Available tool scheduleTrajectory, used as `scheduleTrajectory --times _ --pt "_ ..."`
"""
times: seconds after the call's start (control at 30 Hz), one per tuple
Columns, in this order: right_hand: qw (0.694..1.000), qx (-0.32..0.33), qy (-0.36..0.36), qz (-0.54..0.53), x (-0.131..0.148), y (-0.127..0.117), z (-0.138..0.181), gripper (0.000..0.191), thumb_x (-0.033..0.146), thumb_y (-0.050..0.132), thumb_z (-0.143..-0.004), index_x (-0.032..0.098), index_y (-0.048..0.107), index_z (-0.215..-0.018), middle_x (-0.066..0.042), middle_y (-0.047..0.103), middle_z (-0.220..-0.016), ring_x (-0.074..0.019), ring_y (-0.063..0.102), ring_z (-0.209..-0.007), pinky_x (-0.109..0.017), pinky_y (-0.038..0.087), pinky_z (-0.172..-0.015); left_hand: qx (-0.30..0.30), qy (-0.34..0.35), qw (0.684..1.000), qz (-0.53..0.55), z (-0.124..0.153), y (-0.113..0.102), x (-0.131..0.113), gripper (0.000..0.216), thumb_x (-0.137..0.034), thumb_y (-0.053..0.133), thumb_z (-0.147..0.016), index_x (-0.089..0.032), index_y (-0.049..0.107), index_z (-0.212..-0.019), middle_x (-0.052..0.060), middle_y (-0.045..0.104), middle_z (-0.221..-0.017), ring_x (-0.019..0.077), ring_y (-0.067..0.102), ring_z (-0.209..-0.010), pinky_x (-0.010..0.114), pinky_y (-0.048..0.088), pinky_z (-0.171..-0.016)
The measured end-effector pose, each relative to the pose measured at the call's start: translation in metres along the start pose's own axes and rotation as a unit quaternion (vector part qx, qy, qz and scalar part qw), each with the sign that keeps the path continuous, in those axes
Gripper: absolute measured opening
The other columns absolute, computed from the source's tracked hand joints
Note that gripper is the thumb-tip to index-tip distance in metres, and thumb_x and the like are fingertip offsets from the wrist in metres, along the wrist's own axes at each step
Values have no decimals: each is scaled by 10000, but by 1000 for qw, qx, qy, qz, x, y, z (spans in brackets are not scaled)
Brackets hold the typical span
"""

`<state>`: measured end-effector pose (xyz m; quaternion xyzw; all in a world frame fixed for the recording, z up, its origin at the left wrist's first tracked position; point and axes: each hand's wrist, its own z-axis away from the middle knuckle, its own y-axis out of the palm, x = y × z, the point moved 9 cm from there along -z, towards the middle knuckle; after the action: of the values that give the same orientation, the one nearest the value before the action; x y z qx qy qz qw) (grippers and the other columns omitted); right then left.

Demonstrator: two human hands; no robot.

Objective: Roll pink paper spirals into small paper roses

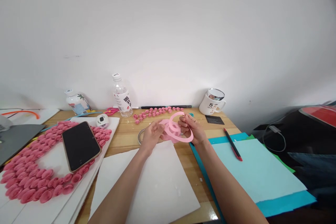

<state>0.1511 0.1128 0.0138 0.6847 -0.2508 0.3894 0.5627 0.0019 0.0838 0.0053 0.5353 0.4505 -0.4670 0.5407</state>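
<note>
A curled spiral strip of pink paper (173,126) is held above the back middle of the wooden table. My left hand (152,134) is closed on its left side, fingers against the paper. My right hand (193,128) pinches the strip on the right, where a wide loop swings out below the fingers. Behind both hands lies a row of small rolled pink paper flowers (154,112). Beneath my forearms rests a white sheet (157,182). A grey ring-shaped thing, perhaps a tape roll (140,136), shows partly beside my left hand.
At left, a phone (81,146) lies on a ring of pink paper flowers (34,175). A plastic bottle (122,96), pink scissors (112,111) and a mug (212,102) stand or lie near the wall. A pen (233,144) rests on pale blue paper (257,171) at right.
</note>
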Motion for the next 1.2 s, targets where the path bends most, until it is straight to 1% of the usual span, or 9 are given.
scheduleTrajectory --times 0.1,0.3,0.4,0.6,0.7,0.8,0.93,1.03,1.2 --pt "999 -12 -14 50 0 1 0 250 354 681 -656 226 601 -855 29 467 -657 -68 355 -504 -180 268 -390 18 -26 999 6 4 6 1 475 -355 760 -537 -138 638 -941 38 673 -732 126 597 -575 243 476 -545" --pt "991 -63 16 118 -20 -9 -6 296 400 687 -638 162 639 -807 -14 605 -698 -52 401 -464 -181 298 -382 -54 15 981 186 -3 -14 -10 379 -235 777 -513 -153 656 -863 47 689 -782 168 643 -732 302 507 -702" --pt "992 -25 67 106 -33 -2 -5 338 399 674 -657 177 636 -909 -17 627 -715 -46 432 -443 -162 291 -357 -52 1 972 230 -7 -18 -8 338 -216 786 -494 -146 671 -804 58 696 -786 186 643 -762 306 507 -715" --pt "978 88 131 137 -45 19 5 395 393 643 -709 207 588 -1053 41 544 -524 -48 424 -394 -142 288 -357 -75 -44 962 258 -5 -20 2 241 -249 799 -477 -137 644 -624 34 685 -664 174 634 -675 296 502 -652" --pt "980 100 104 138 -41 24 5 299 390 633 -726 191 638 -950 27 556 -568 -46 440 -453 -133 291 -382 -98 -52 966 232 -4 -22 6 263 -278 793 -491 -123 652 -649 40 684 -662 152 618 -628 272 488 -611" --pt "988 74 71 113 -36 22 2 295 443 573 -762 184 665 -869 -16 616 -726 -82 533 -630 -158 403 -509 -125 -42 970 205 -4 -27 7 275 -278 783 -509 -110 671 -696 42 685 -685 130 608 -632 241 474 -613" --pt "990 67 53 109 -33 21 0 355 461 571 -755 187 642 -970 -35 643 -805 -126 574 -720 -267 469 -684 -123 -40 964 231 -5 -28 5 232 -235 783 -511 -104 672 -668 15 660 -642 95 580 -601 200 461 -594" --pt "988 50 33 143 -30 16 -1 362 390 646 -713 185 627 -1010 -18 646 -737 -116 573 -652 -263 469 -653 -105 -47 954 277 -6 -24 4 194 -197 780 -522 -106 656 -641 6 645 -618 90 570 -565 198 459 -562" --pt "986 10 11 166 -30 4 -4 215 365 660 -704 156 667 -755 -1 626 -607 -92 547 -559 -222 442 -577 -123 -62 944 300 -6 -26 7 107 -130 735 -594 -109 651 -655 9 646 -601 93 574 -547 193 465 -540"
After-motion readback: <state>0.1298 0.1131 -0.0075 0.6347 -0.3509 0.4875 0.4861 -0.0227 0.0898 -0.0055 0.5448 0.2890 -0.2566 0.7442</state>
